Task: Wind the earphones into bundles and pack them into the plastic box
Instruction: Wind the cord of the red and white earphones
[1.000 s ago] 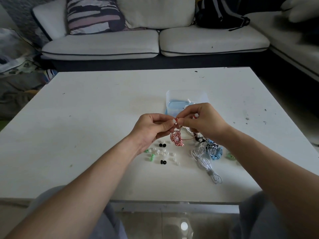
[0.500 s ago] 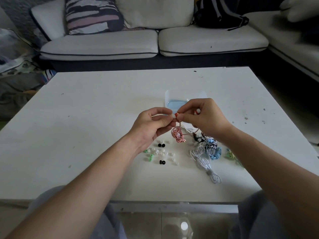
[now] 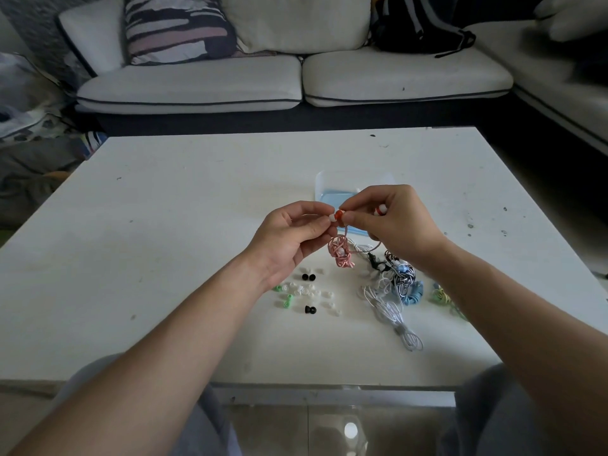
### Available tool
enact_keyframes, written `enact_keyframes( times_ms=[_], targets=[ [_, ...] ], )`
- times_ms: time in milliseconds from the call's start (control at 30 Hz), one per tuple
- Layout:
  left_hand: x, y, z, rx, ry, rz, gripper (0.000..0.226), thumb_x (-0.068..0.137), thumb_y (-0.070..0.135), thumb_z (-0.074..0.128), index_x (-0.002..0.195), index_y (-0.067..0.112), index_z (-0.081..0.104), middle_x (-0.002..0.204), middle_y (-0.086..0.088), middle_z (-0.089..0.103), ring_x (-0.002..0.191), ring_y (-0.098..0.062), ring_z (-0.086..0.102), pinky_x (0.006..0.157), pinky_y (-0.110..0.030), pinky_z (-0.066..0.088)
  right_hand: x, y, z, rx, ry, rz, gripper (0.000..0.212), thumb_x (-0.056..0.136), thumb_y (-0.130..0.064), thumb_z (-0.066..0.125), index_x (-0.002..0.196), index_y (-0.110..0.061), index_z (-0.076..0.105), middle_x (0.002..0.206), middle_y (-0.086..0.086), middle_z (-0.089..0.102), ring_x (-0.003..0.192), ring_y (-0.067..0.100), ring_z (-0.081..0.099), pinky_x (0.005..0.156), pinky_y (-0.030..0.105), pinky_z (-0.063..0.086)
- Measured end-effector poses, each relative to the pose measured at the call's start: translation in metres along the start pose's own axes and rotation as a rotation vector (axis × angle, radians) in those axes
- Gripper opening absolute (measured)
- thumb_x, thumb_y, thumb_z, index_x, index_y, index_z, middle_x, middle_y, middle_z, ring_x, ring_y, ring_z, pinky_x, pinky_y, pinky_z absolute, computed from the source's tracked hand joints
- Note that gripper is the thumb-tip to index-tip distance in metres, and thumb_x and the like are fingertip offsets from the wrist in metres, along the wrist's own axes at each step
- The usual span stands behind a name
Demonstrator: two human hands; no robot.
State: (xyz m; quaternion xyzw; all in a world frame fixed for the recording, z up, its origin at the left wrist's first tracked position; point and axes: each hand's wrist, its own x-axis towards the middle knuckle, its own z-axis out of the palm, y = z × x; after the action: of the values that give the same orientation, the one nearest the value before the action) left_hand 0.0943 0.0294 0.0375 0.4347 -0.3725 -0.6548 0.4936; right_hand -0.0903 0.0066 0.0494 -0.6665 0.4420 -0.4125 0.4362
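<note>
A pink earphone cable (image 3: pixel 340 253) hangs in a tangled knot below my hands, above the white table (image 3: pixel 164 225). My left hand (image 3: pixel 292 238) and my right hand (image 3: pixel 393 218) meet over it and pinch one red-and-white earbud (image 3: pixel 336 215) between their fingertips. A second red-and-white earbud (image 3: pixel 380 210) sticks out between my right hand's fingers. Behind my hands lies the clear plastic box (image 3: pixel 324 189) with a blue inside, partly hidden. A pile of tangled earphones (image 3: pixel 399 281) in white, black and blue lies under my right wrist.
Several loose ear tips (image 3: pixel 307 292), white, green and black, are scattered below my left hand. A white cable (image 3: pixel 399 327) trails toward the table's near edge. A green earphone (image 3: pixel 441 296) lies by my right forearm. A sofa (image 3: pixel 296 77) stands behind the table.
Both hands have lifted a little with the pink earphone; its knot now hangs higher above the table. The red-and-white earbud shows more plainly between the fingertips.
</note>
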Motion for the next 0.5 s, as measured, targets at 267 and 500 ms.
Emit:
enact_keyframes(
  times_ms=[267, 500],
  targets=[
    [0.0000, -0.0004, 0.0001, -0.054, -0.007, -0.015, 0.017, 0.091, -0.006, 0.059, 0.092, 0.008, 0.068, 0.080, -0.006, 0.071, 0.073, -0.014, 0.069, 0.071, -0.021, 0.058, 0.0001, 0.0007, -0.0003, 0.010, 0.026, 0.013, 0.004, 0.083, -0.008, 0.078, 0.086, -0.009, 0.077, 0.061, -0.007, 0.068, 0.047, 0.003, 0.045, 0.051, 0.017, 0.037],
    [0.0008, 0.0003, 0.0004, -0.087, 0.002, -0.030, 0.020, 0.093, -0.007, 0.055, 0.093, 0.008, 0.068, 0.077, -0.005, 0.071, 0.070, -0.013, 0.067, 0.068, -0.020, 0.057, -0.0001, -0.0019, 0.0003, 0.004, 0.033, 0.002, 0.005, 0.083, -0.007, 0.078, 0.087, -0.007, 0.077, 0.061, -0.008, 0.069, 0.046, 0.002, 0.047, 0.050, 0.013, 0.036]
  ],
)
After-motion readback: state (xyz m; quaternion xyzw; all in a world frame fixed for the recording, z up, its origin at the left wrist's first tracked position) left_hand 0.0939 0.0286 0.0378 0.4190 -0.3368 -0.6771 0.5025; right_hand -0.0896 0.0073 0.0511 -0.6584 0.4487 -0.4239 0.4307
